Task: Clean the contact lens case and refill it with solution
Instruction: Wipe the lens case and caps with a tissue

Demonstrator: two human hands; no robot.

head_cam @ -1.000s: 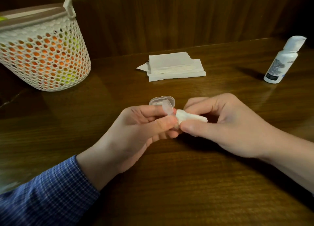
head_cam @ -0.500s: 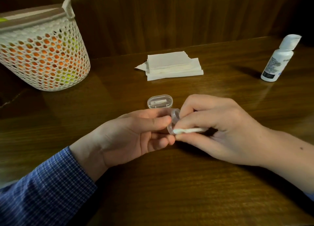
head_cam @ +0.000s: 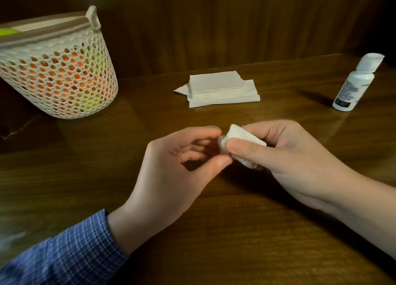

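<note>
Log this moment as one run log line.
step: wiping case | left hand: holds case, mostly hidden | right hand: presses tissue wad to it | solution bottle: untouched, upright

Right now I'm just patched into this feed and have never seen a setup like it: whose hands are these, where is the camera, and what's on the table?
There is no machine here: a person works bare-handed, and the single picture comes from a camera worn on their head, looking forward and down. The left hand, with a blue checked sleeve, pinches something small that its fingers almost hide, probably part of the lens case. The right hand presses a wad of white tissue against it. On the wooden table lie a stack of folded tissues, a white solution bottle standing far right, and a perforated basket at far left.
</note>
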